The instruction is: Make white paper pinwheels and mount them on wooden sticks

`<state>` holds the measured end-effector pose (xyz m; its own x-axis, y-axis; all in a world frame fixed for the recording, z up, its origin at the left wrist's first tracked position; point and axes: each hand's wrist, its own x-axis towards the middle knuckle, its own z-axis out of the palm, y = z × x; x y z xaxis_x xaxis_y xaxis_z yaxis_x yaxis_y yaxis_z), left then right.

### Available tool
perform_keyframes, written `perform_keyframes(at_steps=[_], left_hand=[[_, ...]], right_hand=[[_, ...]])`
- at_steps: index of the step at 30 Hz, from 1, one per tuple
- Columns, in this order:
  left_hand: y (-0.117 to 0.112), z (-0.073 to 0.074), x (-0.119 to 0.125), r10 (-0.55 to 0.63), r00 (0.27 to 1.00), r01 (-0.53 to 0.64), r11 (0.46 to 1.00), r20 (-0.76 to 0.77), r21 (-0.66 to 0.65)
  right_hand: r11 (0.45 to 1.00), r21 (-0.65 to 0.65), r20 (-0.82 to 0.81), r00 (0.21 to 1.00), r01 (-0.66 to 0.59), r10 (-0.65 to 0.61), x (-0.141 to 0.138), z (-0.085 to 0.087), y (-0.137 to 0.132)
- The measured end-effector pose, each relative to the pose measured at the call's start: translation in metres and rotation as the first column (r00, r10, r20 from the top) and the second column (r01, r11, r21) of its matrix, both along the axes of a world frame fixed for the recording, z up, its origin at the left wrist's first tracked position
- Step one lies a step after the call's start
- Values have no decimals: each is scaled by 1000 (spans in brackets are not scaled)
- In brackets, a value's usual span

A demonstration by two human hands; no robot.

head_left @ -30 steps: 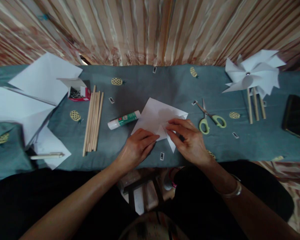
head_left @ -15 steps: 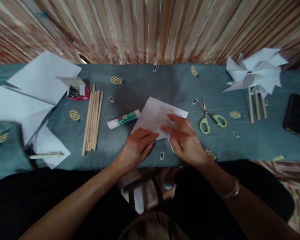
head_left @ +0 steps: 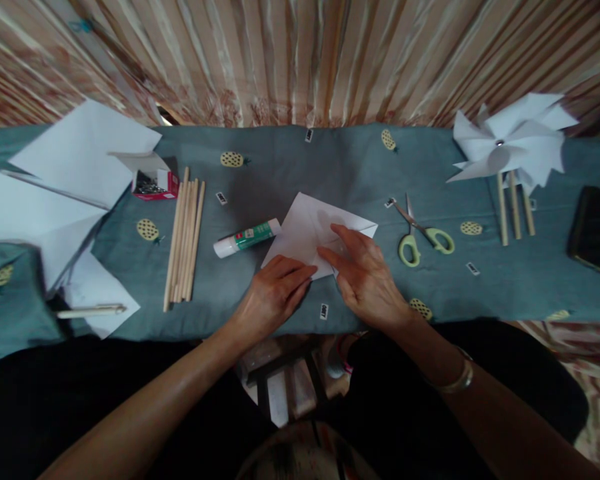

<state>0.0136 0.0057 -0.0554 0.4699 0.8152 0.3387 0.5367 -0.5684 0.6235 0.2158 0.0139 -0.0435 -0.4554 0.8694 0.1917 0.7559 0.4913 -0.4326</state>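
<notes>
A folded white paper sheet (head_left: 307,227) lies on the grey-blue cloth (head_left: 340,167) in front of me. My left hand (head_left: 275,293) rests flat on its near left corner, fingers stretched out and pressing down. My right hand (head_left: 363,277) lies over the paper's right part, fingers extended along the fold and pressing it flat. A glue stick (head_left: 246,238) with a green label lies just left of the paper. Green-handled scissors (head_left: 420,237) lie to the right of my right hand.
A bundle of wooden sticks (head_left: 185,237) and an open red box of pins (head_left: 153,183) sit to the left, beside loose white sheets (head_left: 80,153). Finished paper pinwheels (head_left: 510,143) on sticks and a dark phone (head_left: 595,230) lie at the far right. A pen (head_left: 90,311) rests near the left edge.
My right hand has slid left and up over the paper, covering the small flap that stuck out near the front edge. My left hand has stayed put.
</notes>
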Motion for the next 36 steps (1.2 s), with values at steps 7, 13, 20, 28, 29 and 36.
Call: perform_keyframes(at_steps=[7, 13, 20, 28, 29, 36], left_hand=[[0, 1, 0, -6, 1000, 6, 1000, 10, 3], [-1, 4, -1, -9, 1000, 9, 999, -3, -40], [-1, 1, -1, 6, 1000, -5, 999, 18, -53], [1, -1, -1, -11, 1000, 11, 1000, -8, 7], [1, -1, -1, -12, 1000, 12, 1000, -12, 7], [3, -1, -5, -42, 998, 43, 999, -41, 13]], right_hand=[[999, -35, 18, 1000, 10, -10, -2, 1, -1], [1000, 3, -11, 1000, 7, -7, -7, -6, -2], [1000, 15, -5, 1000, 13, -13, -9, -7, -2], [987, 66, -38, 988, 149, -147, 13, 3, 19], [981, 67, -31, 983, 183, -181, 17, 3, 23], [961, -24, -80, 958, 275, -276, 37, 11, 40]])
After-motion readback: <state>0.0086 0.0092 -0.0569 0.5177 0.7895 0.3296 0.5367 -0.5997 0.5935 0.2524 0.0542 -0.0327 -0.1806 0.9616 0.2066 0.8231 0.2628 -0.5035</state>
